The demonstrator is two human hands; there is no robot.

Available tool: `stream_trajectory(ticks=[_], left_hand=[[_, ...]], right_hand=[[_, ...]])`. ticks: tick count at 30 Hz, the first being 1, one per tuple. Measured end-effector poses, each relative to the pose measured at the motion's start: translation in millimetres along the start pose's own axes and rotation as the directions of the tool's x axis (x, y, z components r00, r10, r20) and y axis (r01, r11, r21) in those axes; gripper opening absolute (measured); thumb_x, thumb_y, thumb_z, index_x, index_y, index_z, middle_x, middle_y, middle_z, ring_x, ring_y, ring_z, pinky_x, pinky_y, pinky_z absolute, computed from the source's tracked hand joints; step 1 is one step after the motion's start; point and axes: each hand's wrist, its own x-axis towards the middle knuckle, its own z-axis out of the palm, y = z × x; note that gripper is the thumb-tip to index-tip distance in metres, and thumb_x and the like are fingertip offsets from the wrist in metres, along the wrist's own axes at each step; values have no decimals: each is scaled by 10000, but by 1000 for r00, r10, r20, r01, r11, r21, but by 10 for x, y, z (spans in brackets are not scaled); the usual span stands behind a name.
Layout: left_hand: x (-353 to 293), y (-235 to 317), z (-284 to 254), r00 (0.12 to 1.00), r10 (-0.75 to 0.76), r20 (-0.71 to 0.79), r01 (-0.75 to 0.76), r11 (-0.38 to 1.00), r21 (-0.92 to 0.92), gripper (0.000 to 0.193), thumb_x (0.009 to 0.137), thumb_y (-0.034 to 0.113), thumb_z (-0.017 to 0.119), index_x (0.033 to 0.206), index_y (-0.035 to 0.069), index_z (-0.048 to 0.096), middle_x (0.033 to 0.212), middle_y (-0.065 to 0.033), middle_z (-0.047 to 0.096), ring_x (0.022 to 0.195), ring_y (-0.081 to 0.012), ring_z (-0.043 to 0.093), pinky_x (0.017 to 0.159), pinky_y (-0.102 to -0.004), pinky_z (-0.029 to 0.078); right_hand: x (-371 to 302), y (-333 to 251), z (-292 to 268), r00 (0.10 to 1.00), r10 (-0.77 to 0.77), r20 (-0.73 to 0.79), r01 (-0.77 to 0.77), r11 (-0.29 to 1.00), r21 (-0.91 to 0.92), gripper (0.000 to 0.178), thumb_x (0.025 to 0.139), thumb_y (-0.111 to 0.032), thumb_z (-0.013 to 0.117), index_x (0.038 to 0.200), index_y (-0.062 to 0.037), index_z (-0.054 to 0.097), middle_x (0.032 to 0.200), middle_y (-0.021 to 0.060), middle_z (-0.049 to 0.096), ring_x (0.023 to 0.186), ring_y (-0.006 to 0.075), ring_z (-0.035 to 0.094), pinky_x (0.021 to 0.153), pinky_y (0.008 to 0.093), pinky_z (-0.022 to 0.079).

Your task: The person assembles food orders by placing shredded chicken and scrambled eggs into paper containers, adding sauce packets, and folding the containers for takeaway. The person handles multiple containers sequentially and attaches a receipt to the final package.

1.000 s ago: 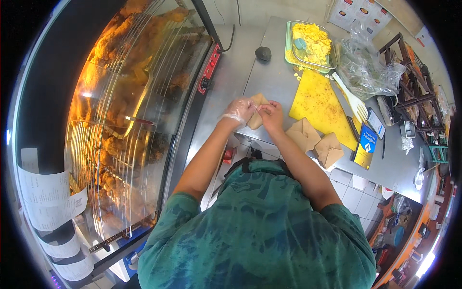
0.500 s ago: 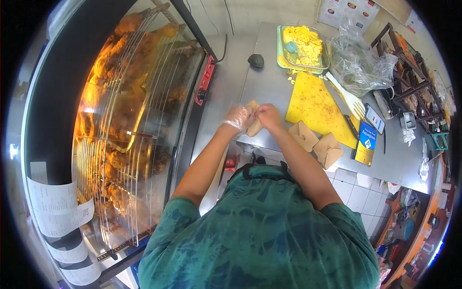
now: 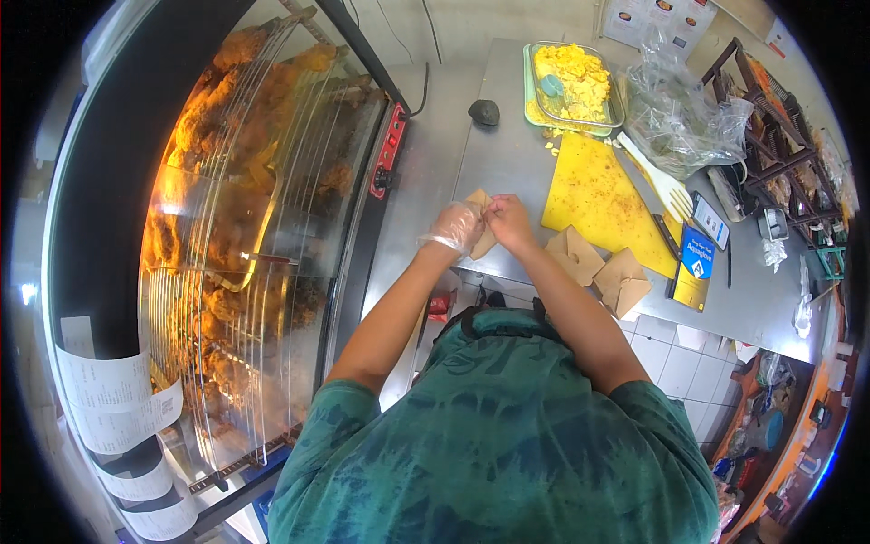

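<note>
Over the near edge of the metal counter, both my hands work on a small brown paper food box. My left hand, in a clear plastic glove, is closed around its left side. My bare right hand pinches the folded top from the right with bent fingers. The hands hide much of the box, and its contents cannot be seen. Just right of my right forearm sit two more brown paper boxes, one beside the cutting board and the other at the counter's edge, both with folded flaps.
Left stands a lit glass display case of fried chicken. A yellow cutting board, a black-handled knife, a white slotted spatula, a phone and a blue-yellow packet lie right. Behind are a glass dish of yellow food and a plastic bag.
My left hand has turned slightly around the box, and more of the box's upper end shows. Both hands stay on it. The whole view has shifted a little.
</note>
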Motion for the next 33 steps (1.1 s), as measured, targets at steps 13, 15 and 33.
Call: stream_trajectory(ticks=[13, 15, 33], left_hand=[[-164, -27, 214, 879, 170, -446, -218, 974, -57, 114, 804, 151, 595, 773, 44, 572, 781, -201, 619, 733, -396, 607, 635, -489, 481], [-157, -47, 148, 844, 298, -446, -303, 951, 61, 92, 776, 110, 615, 743, 46, 559, 759, -182, 613, 707, -383, 602, 608, -482, 470], [-71, -309, 237, 756, 393, -524, -520, 846, -115, 67, 769, 80, 635, 831, 83, 609, 790, -89, 620, 739, -313, 561, 666, -410, 428]], right_hand=[[-45, 10, 11, 999, -19, -35, 19, 1000, -1, 83, 726, -108, 642, 738, -32, 674, 996, 184, 601, 972, 331, 565, 848, 390, 456], [-52, 21, 10, 999, -23, -45, 24, 1000, 20, 84, 727, -108, 640, 742, -33, 675, 999, 183, 601, 974, 331, 565, 848, 390, 457], [-38, 69, 9, 1000, -20, -14, 21, 999, 41, 106, 736, -120, 645, 784, -28, 672, 1029, 182, 593, 994, 334, 560, 865, 392, 452]])
